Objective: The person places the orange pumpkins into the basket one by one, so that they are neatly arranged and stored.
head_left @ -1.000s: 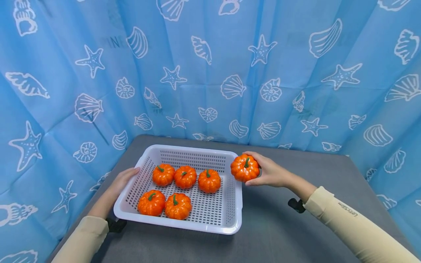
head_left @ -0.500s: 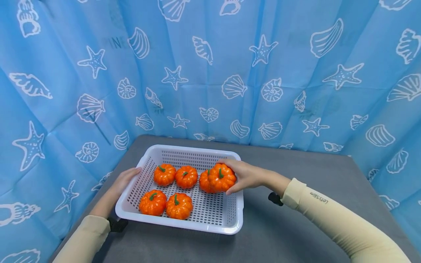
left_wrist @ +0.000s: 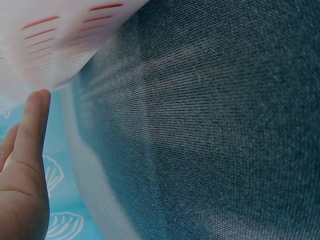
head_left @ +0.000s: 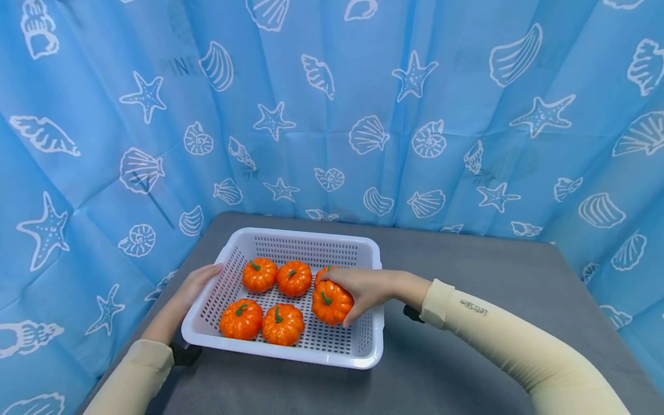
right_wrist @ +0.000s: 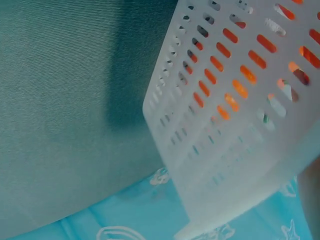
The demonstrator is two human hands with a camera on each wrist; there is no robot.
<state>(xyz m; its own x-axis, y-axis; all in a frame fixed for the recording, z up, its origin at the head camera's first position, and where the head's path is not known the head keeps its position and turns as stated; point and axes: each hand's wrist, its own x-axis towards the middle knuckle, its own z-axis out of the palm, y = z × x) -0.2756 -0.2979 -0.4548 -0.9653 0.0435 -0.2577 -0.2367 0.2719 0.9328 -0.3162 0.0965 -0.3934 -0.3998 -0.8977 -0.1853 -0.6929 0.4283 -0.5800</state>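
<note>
A white slotted plastic basket [head_left: 371,323] holds several small orange pumpkins with green stems. My right hand [head_left: 366,288] reaches over the basket's right side and grips one pumpkin [head_left: 331,304] low inside it. That pumpkin and the hand partly cover another pumpkin [head_left: 323,273] behind. My left hand [head_left: 196,286] touches the basket's left side; in the left wrist view its straight fingers [left_wrist: 34,120] lie against the outer wall. In the right wrist view the basket's wall [right_wrist: 235,150] hides most of the right hand, with orange showing through the slots.
Inside the basket, two pumpkins stand at the back left, one of them a round pumpkin [head_left: 259,275], and two at the front left, including a larger pumpkin [head_left: 241,319]. Under the basket is a grey table [head_left: 467,346]. A blue shell-print curtain [head_left: 332,115] hangs behind.
My right hand has carried its pumpkin from beyond the basket's right rim leftward and down into the basket, in front of the back-right pumpkin. The left hand stays at the left rim.
</note>
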